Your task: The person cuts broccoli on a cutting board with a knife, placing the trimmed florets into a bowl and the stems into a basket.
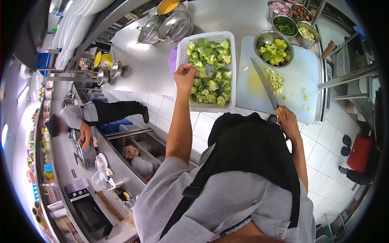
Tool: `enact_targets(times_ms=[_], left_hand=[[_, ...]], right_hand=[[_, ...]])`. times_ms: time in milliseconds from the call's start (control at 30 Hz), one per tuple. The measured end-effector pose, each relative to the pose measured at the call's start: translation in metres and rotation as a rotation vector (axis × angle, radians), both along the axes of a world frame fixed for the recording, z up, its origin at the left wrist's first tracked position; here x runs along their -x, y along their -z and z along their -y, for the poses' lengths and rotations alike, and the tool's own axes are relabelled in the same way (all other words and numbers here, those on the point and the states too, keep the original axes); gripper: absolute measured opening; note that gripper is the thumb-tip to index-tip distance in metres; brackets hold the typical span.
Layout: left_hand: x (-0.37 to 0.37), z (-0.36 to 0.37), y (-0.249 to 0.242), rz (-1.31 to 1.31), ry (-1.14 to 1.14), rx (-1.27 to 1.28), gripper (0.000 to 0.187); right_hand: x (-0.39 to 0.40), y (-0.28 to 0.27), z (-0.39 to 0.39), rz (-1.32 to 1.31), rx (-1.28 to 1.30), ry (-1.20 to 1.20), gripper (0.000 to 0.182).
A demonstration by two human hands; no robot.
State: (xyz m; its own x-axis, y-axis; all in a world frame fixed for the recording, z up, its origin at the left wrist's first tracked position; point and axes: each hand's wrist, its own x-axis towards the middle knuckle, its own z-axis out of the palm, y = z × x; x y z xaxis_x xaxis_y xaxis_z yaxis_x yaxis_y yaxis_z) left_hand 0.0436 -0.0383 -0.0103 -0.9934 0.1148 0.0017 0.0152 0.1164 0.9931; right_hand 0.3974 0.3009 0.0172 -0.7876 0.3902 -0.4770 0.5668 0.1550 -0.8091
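My left hand (pixel 185 77) is at the left side of a white perforated basket (pixel 232 73) of broccoli florets (pixel 211 85). Its fingers are pressed together over the florets; whatever they pinch is too small to name. My right hand (pixel 288 120) grips the orange handle of a knife (pixel 265 86), whose blade points away over a pale cutting board (pixel 253 97). Beside the blade lie chopped pale green pieces (pixel 275 80). A metal bowl (pixel 290 52) of yellow-green florets rests on the board's far part.
Metal containers of sliced onion (pixel 279 8), chopped greens (pixel 285 28), brown pieces (pixel 302 13) and pale cubes (pixel 306 34) stand at the far right. Strainers (pixel 175 26) lie at the far left of the steel table (pixel 227 16). A co-worker (pixel 93 113) is at the left counter.
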Motion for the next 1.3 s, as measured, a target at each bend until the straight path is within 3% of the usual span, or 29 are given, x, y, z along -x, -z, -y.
enact_targets(times_ms=[133,300,433,567,667,800,933,1133,1233,1300], left_hand=[[-0.05,-0.029,-0.035,0.166,0.111,-0.451,0.022],[-0.094,-0.067,-0.053,0.357,0.364,-0.685,0.026],[-0.143,-0.115,-0.063,0.107,0.588,-0.238,0.024],[-0.174,-0.15,-0.052,-0.072,0.654,0.17,0.02],[-0.181,-0.162,-0.035,0.365,0.648,-0.108,0.015],[-0.187,-0.161,-0.036,0.98,0.537,-0.555,0.033],[-0.181,-0.153,-0.007,1.081,0.614,-0.785,0.035],[-0.187,-0.155,-0.007,0.796,0.515,-0.598,0.026],[-0.194,-0.157,-0.001,0.161,0.51,-0.005,0.027],[-0.195,-0.158,0.001,-0.059,0.493,0.206,0.029]], right_hand=[[0.001,-0.01,0.005,-0.024,-0.05,-0.024,0.041],[-0.005,-0.012,0.01,-0.085,-0.001,-0.18,0.034],[-0.005,-0.011,0.007,-0.062,-0.076,-0.141,0.036],[-0.009,-0.013,0.005,-0.046,-0.094,-0.097,0.038],[-0.011,-0.012,0.007,-0.065,-0.086,-0.059,0.038],[-0.015,-0.015,0.01,-0.063,-0.076,-0.042,0.039],[-0.017,-0.014,0.009,-0.037,-0.049,-0.049,0.04],[-0.02,-0.018,0.011,-0.024,-0.058,-0.036,0.039],[-0.023,-0.014,0.012,-0.063,-0.071,-0.029,0.038],[-0.025,-0.017,0.013,-0.057,-0.064,-0.026,0.037]])
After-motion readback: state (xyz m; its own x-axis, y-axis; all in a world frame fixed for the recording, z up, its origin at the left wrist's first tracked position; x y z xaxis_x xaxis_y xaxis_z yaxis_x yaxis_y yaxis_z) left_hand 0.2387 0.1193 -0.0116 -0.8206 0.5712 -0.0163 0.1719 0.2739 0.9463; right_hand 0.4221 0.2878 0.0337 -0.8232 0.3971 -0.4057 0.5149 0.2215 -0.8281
